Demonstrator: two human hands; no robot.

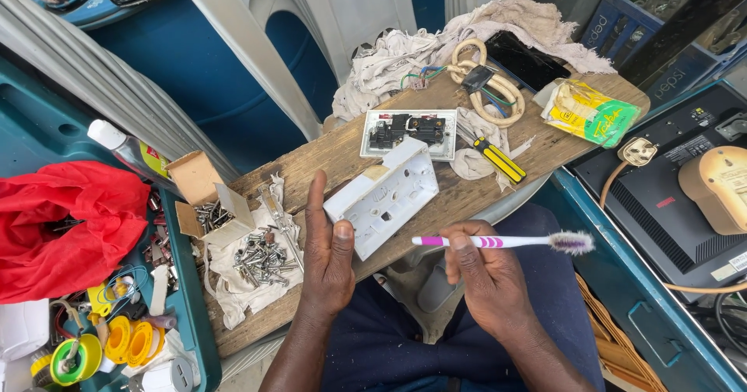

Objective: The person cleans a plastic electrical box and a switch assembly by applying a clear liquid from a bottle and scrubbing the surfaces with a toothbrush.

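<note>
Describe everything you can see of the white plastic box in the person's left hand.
The white box is a shallow rectangular back box, apparently plastic, scuffed and dirty, with small holes and round marks in its flat face. It sits tilted, one long edge resting on the wooden board. The left hand steadies its lower left corner, thumb on the face. The right hand holds a toothbrush just clear of it.

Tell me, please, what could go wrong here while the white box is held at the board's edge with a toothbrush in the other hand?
The white box is propped by the left hand at the near edge of the wooden board; it might slip onto the lap. The loose screws on the cloth sit beside that hand and could get knocked off. The toothbrush in the right hand may flick dirt around.
</note>
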